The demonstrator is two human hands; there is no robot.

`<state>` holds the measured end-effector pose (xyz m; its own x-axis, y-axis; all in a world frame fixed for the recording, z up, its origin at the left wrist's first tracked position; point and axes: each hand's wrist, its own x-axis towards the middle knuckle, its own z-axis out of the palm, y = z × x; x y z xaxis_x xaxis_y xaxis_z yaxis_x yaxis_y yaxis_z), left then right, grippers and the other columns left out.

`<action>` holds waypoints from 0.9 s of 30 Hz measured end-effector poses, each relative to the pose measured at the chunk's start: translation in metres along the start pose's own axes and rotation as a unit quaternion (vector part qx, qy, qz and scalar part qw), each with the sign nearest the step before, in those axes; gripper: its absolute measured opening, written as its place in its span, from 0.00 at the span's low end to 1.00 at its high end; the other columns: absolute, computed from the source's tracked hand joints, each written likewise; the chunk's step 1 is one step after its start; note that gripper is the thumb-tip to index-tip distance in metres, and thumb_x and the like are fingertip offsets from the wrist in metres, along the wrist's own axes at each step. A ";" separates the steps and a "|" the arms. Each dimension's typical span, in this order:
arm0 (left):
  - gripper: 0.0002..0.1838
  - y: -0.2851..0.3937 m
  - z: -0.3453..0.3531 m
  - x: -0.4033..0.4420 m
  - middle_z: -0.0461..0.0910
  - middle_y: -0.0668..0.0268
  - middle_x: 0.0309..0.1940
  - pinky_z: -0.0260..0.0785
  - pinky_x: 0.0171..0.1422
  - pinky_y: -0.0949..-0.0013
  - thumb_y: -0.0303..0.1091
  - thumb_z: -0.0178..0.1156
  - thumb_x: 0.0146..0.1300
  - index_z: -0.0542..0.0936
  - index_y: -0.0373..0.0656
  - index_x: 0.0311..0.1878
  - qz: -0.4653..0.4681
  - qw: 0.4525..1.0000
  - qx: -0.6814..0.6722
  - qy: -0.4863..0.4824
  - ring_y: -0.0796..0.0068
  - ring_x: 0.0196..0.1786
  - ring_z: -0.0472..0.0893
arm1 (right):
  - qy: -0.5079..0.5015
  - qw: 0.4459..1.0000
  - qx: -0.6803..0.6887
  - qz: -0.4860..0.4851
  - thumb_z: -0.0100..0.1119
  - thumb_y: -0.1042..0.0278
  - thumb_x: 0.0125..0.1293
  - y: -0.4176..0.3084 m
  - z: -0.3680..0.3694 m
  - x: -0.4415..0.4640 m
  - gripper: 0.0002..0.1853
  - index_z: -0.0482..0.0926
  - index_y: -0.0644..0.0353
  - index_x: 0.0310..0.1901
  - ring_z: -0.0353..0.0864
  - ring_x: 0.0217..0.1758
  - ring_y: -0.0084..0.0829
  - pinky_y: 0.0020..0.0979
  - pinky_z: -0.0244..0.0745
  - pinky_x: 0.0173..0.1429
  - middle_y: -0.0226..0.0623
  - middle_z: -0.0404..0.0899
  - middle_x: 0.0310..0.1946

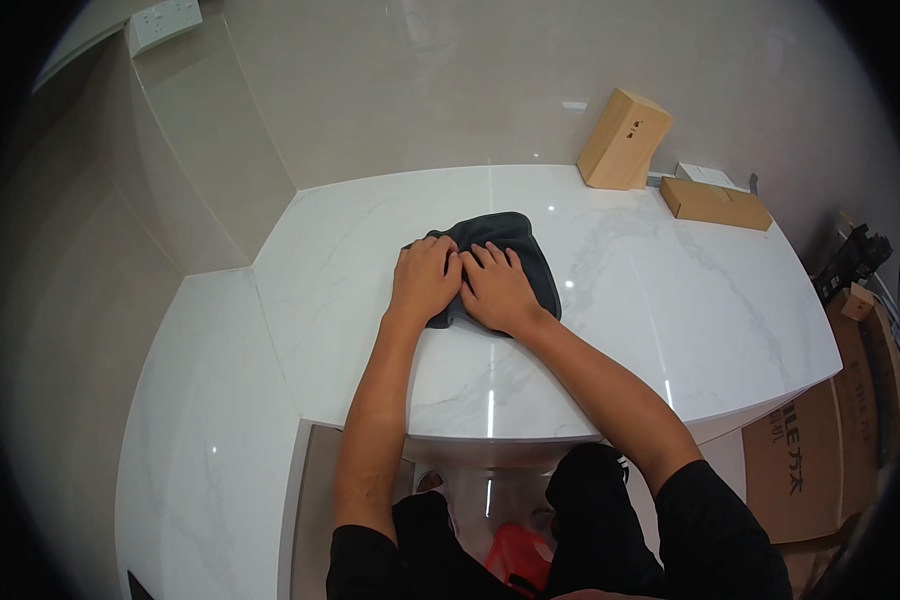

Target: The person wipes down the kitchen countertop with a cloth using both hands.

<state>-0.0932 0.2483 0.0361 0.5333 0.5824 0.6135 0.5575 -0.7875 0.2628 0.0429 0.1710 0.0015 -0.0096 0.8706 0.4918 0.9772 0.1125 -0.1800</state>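
Note:
A dark grey cloth (pixel 535 262) lies on the white marbled counter (pixel 350 300), spread unevenly with a few folds. On its left part rests my left hand (pixel 427 280), fingers bent and closed over the fabric. My right hand (pixel 497 290) presses palm-down on the middle of the cloth, its fingers lying flat and slightly apart. The two thumbs nearly meet. Some of the fabric is hidden under both hands.
Against the back wall stands a wooden block (pixel 622 142). Beside it are a flat cardboard box (pixel 715 204) and a white item (pixel 708 176). A large carton (pixel 795 460) is below the counter's right edge. Something red (pixel 518 556) shows between the legs.

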 end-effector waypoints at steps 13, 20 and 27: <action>0.13 0.008 -0.011 0.001 0.82 0.51 0.27 0.72 0.43 0.50 0.38 0.53 0.66 0.81 0.38 0.33 -0.070 0.990 -0.059 -0.108 0.46 0.34 0.81 | -0.026 0.999 0.036 0.000 0.58 0.56 0.63 -0.008 -0.022 0.005 0.15 0.78 0.59 0.44 0.76 0.48 0.42 0.43 0.66 0.54 0.43 0.78 0.40; 0.14 0.008 -0.012 0.001 0.84 0.51 0.31 0.73 0.45 0.51 0.39 0.53 0.66 0.81 0.38 0.34 -0.060 0.997 -0.013 -0.036 0.47 0.37 0.82 | 0.053 0.995 0.085 -0.016 0.55 0.53 0.66 -0.002 -0.005 0.003 0.24 0.77 0.60 0.57 0.74 0.62 0.45 0.48 0.62 0.68 0.47 0.78 0.54; 0.14 0.002 -0.002 -0.003 0.83 0.56 0.42 0.70 0.52 0.49 0.41 0.53 0.68 0.80 0.40 0.40 -0.019 0.998 0.017 -0.054 0.52 0.48 0.80 | 0.009 0.999 0.031 0.008 0.48 0.51 0.70 0.003 0.003 0.000 0.31 0.69 0.62 0.69 0.62 0.76 0.50 0.52 0.49 0.80 0.53 0.69 0.70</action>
<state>-0.0943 0.2445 0.0366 0.5757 0.6313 0.5196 0.5986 -0.7583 0.2581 0.0449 0.1730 -0.0016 0.0100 0.8642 0.5031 0.9620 0.1290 -0.2407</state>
